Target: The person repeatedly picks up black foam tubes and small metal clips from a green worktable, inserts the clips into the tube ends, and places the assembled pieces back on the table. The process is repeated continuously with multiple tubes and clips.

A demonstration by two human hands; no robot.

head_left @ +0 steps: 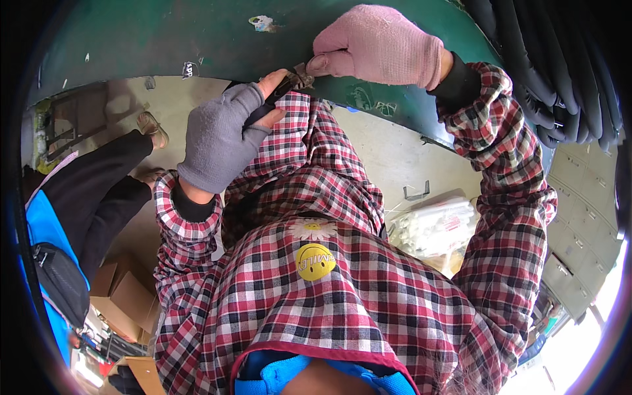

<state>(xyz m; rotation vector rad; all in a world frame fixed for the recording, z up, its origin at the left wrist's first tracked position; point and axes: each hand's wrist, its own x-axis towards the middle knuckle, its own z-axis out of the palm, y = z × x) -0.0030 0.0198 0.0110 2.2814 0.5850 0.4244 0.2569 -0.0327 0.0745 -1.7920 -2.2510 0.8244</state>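
There is only one view, from a camera on the person's head. It looks steeply down along the plaid shirt [329, 289], very near to the body, toward the green desk [164, 39] edge. The fisheye bends the edges.

You have two gloved hands in view: one left hand [220, 135] in a grey fingerless glove and one right hand [375, 43] in a pink glove. Between them sits one small dark tool [289, 84]. You can count one green table edge [164, 39], one bag of white tubes [438, 224], two cardboard boxes [122, 296], and one other person's leg [99, 178].
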